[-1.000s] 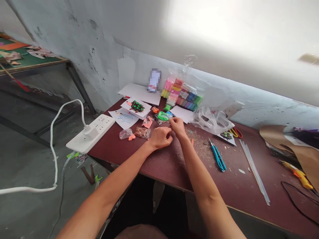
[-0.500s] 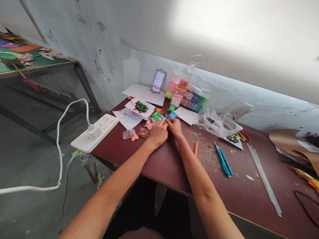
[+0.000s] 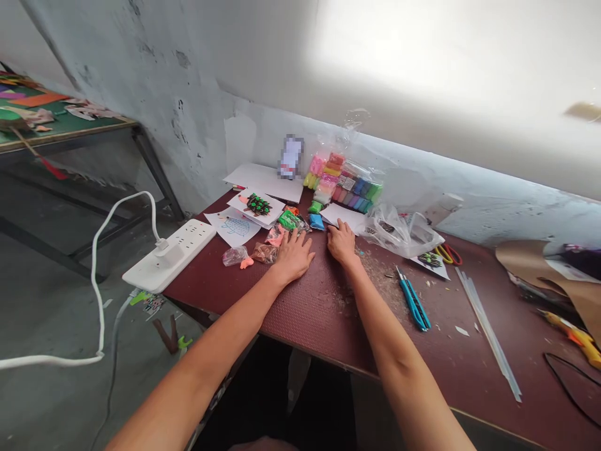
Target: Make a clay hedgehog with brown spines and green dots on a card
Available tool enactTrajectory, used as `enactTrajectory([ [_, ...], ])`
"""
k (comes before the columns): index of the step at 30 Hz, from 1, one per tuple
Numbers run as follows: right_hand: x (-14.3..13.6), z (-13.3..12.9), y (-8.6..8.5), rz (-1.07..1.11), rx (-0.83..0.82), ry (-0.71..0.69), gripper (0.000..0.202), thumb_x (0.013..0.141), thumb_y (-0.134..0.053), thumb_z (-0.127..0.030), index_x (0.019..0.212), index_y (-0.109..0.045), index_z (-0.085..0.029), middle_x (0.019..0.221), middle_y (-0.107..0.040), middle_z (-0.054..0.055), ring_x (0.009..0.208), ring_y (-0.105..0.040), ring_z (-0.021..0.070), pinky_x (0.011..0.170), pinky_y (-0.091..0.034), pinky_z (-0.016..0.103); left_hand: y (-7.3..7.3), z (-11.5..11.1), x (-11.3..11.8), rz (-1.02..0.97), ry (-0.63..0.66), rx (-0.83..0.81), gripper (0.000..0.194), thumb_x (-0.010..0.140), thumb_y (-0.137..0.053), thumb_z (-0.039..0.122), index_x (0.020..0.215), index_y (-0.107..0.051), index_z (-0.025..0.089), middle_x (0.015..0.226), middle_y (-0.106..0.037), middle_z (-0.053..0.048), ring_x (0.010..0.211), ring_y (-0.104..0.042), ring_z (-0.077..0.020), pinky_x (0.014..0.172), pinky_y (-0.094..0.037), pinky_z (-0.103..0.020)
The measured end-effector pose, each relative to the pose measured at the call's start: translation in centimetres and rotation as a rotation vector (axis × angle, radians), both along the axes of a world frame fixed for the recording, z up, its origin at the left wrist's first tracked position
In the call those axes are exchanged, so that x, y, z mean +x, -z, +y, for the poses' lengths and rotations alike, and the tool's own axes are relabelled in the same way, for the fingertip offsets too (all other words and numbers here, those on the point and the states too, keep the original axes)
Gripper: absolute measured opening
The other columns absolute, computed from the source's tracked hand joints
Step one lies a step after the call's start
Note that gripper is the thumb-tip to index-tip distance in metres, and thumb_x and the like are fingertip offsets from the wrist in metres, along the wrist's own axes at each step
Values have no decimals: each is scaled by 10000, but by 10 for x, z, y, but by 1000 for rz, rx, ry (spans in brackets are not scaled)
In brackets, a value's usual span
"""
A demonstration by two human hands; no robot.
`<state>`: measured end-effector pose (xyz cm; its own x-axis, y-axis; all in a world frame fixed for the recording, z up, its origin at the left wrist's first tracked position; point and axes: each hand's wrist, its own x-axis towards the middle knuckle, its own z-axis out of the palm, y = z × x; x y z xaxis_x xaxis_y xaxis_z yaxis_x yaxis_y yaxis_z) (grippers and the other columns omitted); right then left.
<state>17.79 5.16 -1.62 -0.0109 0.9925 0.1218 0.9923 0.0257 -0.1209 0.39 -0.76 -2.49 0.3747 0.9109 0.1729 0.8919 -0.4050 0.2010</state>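
Observation:
My left hand (image 3: 295, 257) lies flat on the maroon table with its fingers spread, at the edge of a brown clay packet (image 3: 265, 253) and just below a green clay packet (image 3: 288, 219). My right hand (image 3: 342, 241) rests to its right, fingers slightly bent and apart, with nothing seen in it. Its fingertips reach the lower edge of a blank white paper (image 3: 344, 215). A blue clay packet (image 3: 316, 222) sits just above and left of that hand. Peach clay (image 3: 275, 235) shows beside the left fingers. Behind is a card with a green-and-black hedgehog (image 3: 258, 203).
A white power strip (image 3: 169, 255) hangs over the left edge. Right of my arms lie a blue utility knife (image 3: 413, 299), scissors (image 3: 449, 254), clear glue sticks (image 3: 488, 335) and a yellow glue gun (image 3: 573, 335). Bagged coloured clay (image 3: 354, 186) and a plastic bag (image 3: 406, 232) stand behind.
My hands, close together before, have moved apart; the left fingers have spread flat on the table. More of the blue packet shows. The orange stick beside my right forearm is now out of sight.

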Motion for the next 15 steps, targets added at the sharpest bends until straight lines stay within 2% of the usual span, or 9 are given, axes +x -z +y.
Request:
enactTrajectory([
  [3, -1, 4, -1, -30, -40, 0, 459, 1051, -406, -251, 1417, -653, -125, 1659, -467, 185, 1505, -439, 352, 1212, -366, 502, -1, 3, 1, -7, 2, -1, 542, 1063, -489, 370, 1515, -593, 90, 1650, -481, -204, 1566, -383, -407, 1288, -270, -590],
  [7, 2, 5, -5, -18, 9, 11, 446, 1052, -405, -225, 1392, -645, -66, 1571, -555, 225, 1427, -529, 329, 1170, -410, 447, -3, 5, 1, -41, 12, 50, 517, 1032, -559, 352, 1471, -622, 86, 1613, -525, -211, 1538, -425, -400, 1282, -294, -571],
  [12, 9, -1, -11, 23, 93, 27, 474, 1026, -349, -98, 1358, -685, -66, 1493, -630, 217, 1333, -613, 295, 1109, -435, 381, -2, 4, 1, -63, 23, 107, 424, 996, -623, 322, 1332, -704, 77, 1479, -636, -229, 1500, -469, -400, 1268, -318, -559],
  [15, 10, -6, -16, 55, 136, 68, 488, 1014, -346, -64, 1333, -712, -113, 1359, -720, 186, 1231, -665, 283, 1027, -453, 362, -1, 3, 1, -77, 44, 139, 344, 990, -634, 303, 1237, -742, 89, 1363, -697, -225, 1478, -492, -388, 1258, -329, -555],
])
